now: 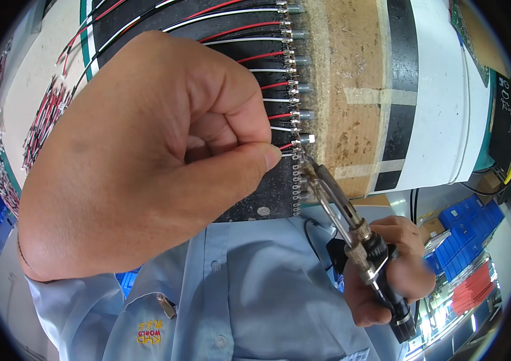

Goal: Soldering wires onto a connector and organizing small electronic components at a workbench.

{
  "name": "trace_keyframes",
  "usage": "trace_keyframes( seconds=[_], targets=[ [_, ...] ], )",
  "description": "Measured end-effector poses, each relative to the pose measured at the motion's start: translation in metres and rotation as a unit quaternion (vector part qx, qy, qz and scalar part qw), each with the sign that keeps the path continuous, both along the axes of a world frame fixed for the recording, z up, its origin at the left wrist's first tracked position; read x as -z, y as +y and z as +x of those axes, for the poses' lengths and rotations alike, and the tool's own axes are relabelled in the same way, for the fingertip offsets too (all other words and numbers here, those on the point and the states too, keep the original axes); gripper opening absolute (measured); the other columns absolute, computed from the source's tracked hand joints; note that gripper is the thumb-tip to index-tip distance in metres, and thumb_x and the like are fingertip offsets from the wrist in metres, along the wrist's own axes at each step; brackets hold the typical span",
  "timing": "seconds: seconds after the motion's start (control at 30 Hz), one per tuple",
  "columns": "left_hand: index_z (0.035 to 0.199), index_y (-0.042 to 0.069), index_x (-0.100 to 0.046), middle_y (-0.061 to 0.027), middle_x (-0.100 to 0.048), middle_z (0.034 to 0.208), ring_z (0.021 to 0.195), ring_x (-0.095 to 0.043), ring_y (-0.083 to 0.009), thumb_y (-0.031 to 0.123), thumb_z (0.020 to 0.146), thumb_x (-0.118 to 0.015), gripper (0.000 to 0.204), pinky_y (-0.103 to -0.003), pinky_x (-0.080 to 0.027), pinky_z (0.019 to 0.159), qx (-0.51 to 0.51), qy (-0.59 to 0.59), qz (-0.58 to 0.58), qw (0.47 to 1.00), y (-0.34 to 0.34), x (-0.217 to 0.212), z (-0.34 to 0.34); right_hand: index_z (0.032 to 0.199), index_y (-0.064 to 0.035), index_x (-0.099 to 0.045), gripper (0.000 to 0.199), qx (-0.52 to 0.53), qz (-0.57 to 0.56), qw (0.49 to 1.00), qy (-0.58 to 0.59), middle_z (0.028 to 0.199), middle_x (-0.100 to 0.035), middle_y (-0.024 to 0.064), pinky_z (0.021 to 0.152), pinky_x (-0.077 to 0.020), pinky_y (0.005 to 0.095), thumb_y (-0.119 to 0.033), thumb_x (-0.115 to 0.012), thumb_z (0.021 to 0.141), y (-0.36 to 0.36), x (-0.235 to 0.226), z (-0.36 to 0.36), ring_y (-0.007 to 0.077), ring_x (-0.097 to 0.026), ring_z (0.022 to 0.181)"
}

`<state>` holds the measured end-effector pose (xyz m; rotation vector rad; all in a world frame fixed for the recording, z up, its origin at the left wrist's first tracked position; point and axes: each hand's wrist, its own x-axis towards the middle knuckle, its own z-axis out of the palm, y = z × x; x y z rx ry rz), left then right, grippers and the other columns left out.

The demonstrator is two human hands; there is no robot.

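My left hand [165, 138] is closed in a pinch, its thumb and forefinger on a thin red wire [285, 146] and a pale wire just beside it. The wires' ends reach a small connector [306, 139] at the edge of a black work strip [261, 186]. My right hand [397, 271] grips a soldering iron [345, 207] with a thin solder-feed tube alongside it. The iron's tip is close to the wire ends, just right of my left fingertips; whether it touches them I cannot tell. Part of the wires is hidden behind my left fingers.
A row of several wired connectors [301, 60] runs away from me along the black strip. Right of them lies a stained tan board [354, 66] with tape. Bundles of red, black and white wires [45, 120] lie at the far left. Blue bins [469, 231] stand at right.
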<state>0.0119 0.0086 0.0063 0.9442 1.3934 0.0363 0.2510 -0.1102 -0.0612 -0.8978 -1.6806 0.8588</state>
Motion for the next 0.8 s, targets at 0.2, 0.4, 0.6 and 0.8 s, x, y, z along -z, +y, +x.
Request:
trace_keyframes(
  seconds=[0.2,0.4,0.6,0.8],
  targets=[
    [0.082,-0.003,-0.066,-0.0057,-0.066,0.068,0.056,-0.06,-0.0056,0.0,0.09,-0.07,0.01,-0.02,-0.047,0.051,-0.011,-0.026,-0.013,1.0,0.0,0.006,-0.003,0.118,-0.0042,-0.054,0.058,0.015,-0.018,0.999,0.024,0.062,-0.057,0.0097,0.054,-0.0411,0.035,-0.057,-0.059,0.095,-0.003,0.0,-0.003,0.0232,-0.056,0.053],
    [0.084,-0.002,-0.067,-0.0052,-0.067,0.071,0.06,-0.062,-0.0057,0.002,0.091,-0.072,0.01,-0.019,-0.048,0.053,-0.024,-0.006,0.006,1.0,-0.007,0.005,-0.002,0.118,-0.0055,-0.055,0.054,0.066,-0.014,0.997,0.022,0.063,-0.059,0.0109,0.052,-0.04,0.0335,-0.055,-0.058,0.097,-0.008,-0.003,-0.004,0.0219,-0.055,0.052],
    [0.085,-0.002,-0.067,-0.0041,-0.066,0.072,0.063,-0.06,-0.0057,0.002,0.091,-0.072,0.009,-0.02,-0.049,0.058,-0.019,0.003,0.106,0.994,-0.025,0.007,0.001,0.117,-0.0032,-0.054,0.057,0.03,0.013,0.999,0.013,0.062,-0.056,0.0097,0.051,-0.0397,0.0359,-0.055,-0.06,0.094,-0.007,0.001,-0.002,0.0234,-0.057,0.052],
    [0.083,-0.002,-0.065,-0.0032,-0.065,0.073,0.064,-0.058,-0.0045,-0.001,0.091,-0.07,0.01,-0.02,-0.046,0.058,-0.029,-0.019,0.132,0.991,-0.035,0.013,-0.002,0.117,-0.0018,-0.054,0.057,0.021,0.014,0.999,0.02,0.061,-0.055,0.0089,0.048,-0.039,0.0361,-0.052,-0.064,0.092,-0.005,0.002,-0.004,0.0245,-0.057,0.051]
  ],
)
